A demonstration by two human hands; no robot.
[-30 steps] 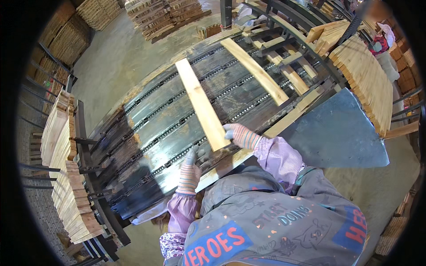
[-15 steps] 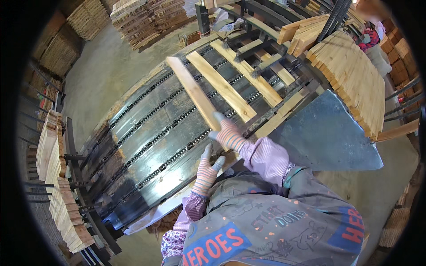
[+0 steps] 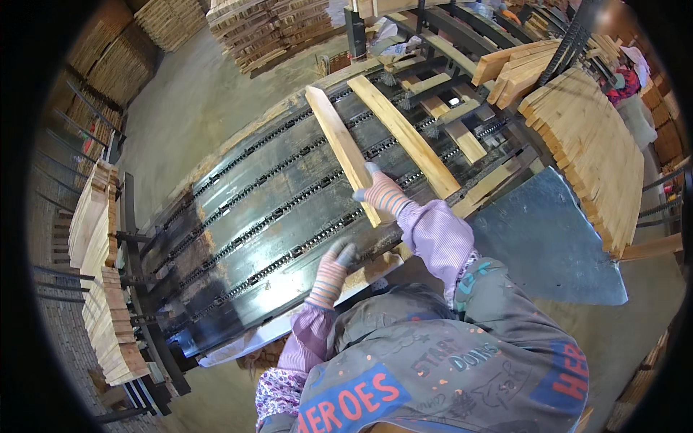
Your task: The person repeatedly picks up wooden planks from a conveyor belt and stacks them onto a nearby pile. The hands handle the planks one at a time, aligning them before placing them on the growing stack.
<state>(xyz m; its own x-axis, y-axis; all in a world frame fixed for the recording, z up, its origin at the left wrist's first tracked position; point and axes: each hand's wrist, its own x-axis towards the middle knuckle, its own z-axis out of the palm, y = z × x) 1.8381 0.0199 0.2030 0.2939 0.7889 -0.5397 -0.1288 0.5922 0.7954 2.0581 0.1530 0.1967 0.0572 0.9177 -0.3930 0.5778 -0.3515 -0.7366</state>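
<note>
A pale wooden board (image 3: 338,144) lies slantwise across the dark metal chain conveyor (image 3: 245,209). My right hand (image 3: 384,193), in a striped glove with grey fingertips, grips it near its close end, thumb on the left side. I cannot tell whether it is one board or two pressed together. My left hand (image 3: 330,276), gloved alike, hovers over the conveyor's near edge, open, holding nothing. Right of the gripped board, a second wooden board (image 3: 406,137) rests across the chains, apart from my hand.
Boards stand stacked in a rack at left (image 3: 101,274). Another row of boards (image 3: 588,144) leans at right beside a blue-grey metal sheet (image 3: 556,245). Black frame bars (image 3: 440,36) and short boards adjoin the conveyor's far right. A person (image 3: 632,76) is beyond, at far right.
My right hand has shifted the gripped board rightward, and the separate middle board no longer shows apart from it. The view has shifted slightly. My left hand has drawn away from the right.
</note>
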